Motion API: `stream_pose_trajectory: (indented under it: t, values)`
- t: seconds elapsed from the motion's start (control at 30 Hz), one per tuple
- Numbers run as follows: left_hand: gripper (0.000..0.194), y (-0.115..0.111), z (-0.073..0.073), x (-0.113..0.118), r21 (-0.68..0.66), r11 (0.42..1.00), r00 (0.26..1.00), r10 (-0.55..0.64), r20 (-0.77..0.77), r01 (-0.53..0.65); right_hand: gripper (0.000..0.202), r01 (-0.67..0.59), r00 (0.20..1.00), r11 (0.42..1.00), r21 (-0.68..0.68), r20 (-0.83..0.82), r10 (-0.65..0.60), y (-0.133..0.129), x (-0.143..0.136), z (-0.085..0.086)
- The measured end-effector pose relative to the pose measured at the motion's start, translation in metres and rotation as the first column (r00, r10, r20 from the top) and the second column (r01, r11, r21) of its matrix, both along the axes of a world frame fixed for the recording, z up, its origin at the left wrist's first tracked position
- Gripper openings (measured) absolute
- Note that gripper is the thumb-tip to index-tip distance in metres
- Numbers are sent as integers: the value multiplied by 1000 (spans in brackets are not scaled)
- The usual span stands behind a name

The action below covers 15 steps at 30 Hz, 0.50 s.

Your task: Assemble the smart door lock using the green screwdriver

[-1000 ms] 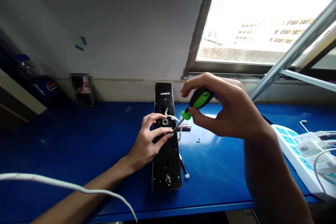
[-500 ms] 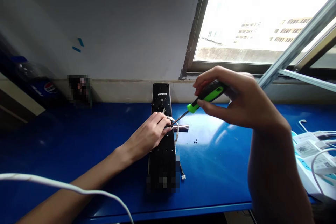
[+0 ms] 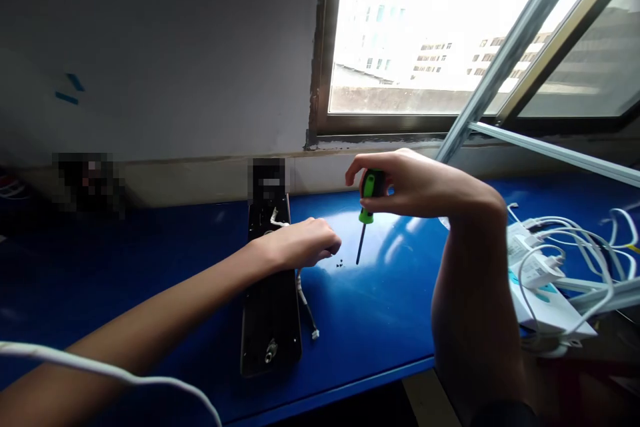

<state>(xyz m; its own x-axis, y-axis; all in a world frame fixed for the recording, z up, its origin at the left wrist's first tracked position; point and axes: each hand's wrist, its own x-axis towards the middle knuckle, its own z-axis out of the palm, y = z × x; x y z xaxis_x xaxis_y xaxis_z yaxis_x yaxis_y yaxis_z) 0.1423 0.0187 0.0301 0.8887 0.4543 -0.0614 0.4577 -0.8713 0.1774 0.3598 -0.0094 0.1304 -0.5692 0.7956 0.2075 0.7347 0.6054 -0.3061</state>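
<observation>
My right hand [image 3: 400, 180] grips a green and black screwdriver [image 3: 369, 203], its shaft pointing down above the blue table [image 3: 370, 320]. My left hand [image 3: 310, 243] reaches across a long black panel [image 3: 273, 320]; its fingers are pressed together over the table just right of the panel, close to several tiny dark screws [image 3: 340, 263]. What those fingers hold, if anything, is too small to make out. A white cable with a connector [image 3: 315, 333] hangs out along the panel's right side.
White power strips and chargers [image 3: 537, 273] with tangled cables lie at the right. A metal frame bar [image 3: 520, 47] slants before the window. A white cable [image 3: 110, 368] crosses the lower left, and a pixelated object stands by the wall.
The view has turned to the right. My left hand has moved off the panel's middle toward the tiny screws. The screwdriver has left the panel and now points downward.
</observation>
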Motion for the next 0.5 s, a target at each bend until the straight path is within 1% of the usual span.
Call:
stream_pose_trajectory:
  t: [0.1, 0.2, 0.33, 0.43, 0.5]
  values:
    - [20, 4, -3, 19, -42, 999, 997, -20, -68, 17, 26, 4, 999, 999, -39, 42, -3, 5, 1, -4]
    - [22, 6, -7, 31, -73, 997, 995, -26, -100, 19, 26, 19, 998, 998, -58, 64, -15, 5, 4, -4]
    - [21, 11, -15, 37, -81, 997, 990, -25, -139, 14, 24, 46, 996, 996, -74, 75, -40, 1, 7, 2]
    - [22, 14, -21, 37, -72, 997, 989, -10, -145, 0, 22, 53, 996, 997, -55, 75, -49, -2, 9, 4]
    - [26, 14, -22, 36, -65, 998, 991, 0, -137, -9, 21, 48, 996, 998, -41, 71, -45, -3, 8, 3]
